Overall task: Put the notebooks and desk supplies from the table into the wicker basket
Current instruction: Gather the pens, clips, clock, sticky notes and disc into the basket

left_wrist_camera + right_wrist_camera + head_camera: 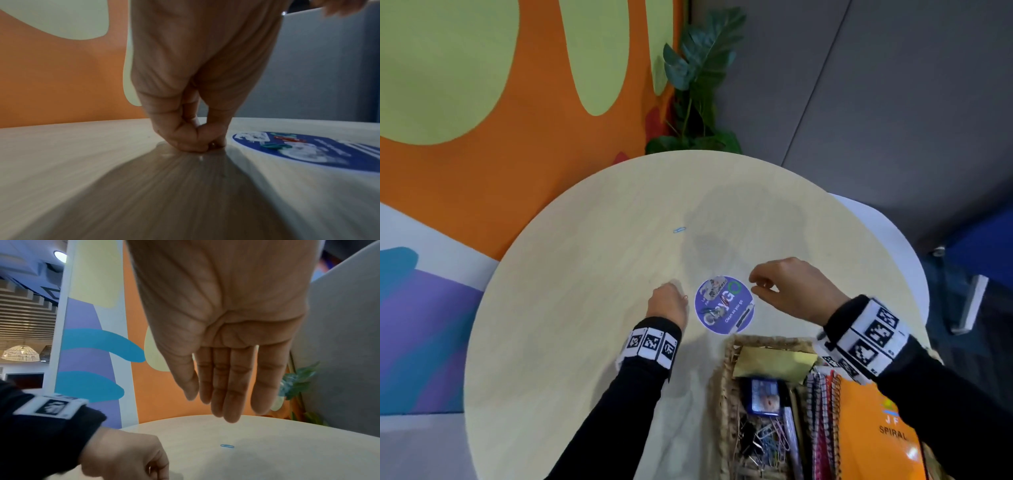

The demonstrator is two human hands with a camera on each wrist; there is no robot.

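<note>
My left hand [680,295] [209,146] is down on the round table [585,291], thumb and fingers pinching a small paper clip [685,297] against the top. My right hand [755,284] [226,402] hovers over the purple round sticker [736,320], fingers relaxed and empty. A red clip [726,303] [286,139] and a teal clip [708,311] [275,145] lie on the sticker. A blue clip [679,230] [227,446] lies alone farther back. The wicker basket [726,359] at the near right holds an orange spiral notebook [876,428], other notebooks, sticky notes and several clips.
A leafy plant [698,85] stands behind the table by the orange wall. A blue chair [976,274] is off to the right. The basket sits at the table's near edge under my right forearm.
</note>
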